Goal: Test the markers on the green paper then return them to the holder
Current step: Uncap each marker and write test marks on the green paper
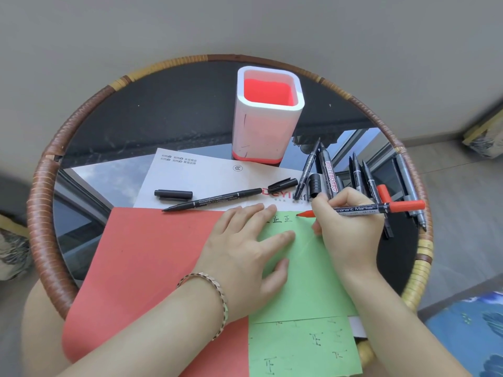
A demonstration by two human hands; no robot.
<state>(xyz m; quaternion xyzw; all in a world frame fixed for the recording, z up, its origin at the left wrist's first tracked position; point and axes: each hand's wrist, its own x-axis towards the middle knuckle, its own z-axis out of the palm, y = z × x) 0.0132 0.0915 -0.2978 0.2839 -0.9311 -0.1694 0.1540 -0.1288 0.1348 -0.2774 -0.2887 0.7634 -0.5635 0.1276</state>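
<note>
Testing step: right hand (351, 229) grips the red permanent marker (362, 210), tip at the green paper's (307, 270) top edge beside earlier marks. Left hand (245, 251) lies flat, pinning the sheet. Next call: finish the stroke, recap, drop it into the empty holder (268, 115) behind.

Both forearms were bare, without sleeves. The left wrist wore a thin metal bracelet (217, 300) of small flat links, rose-gold in colour.
</note>
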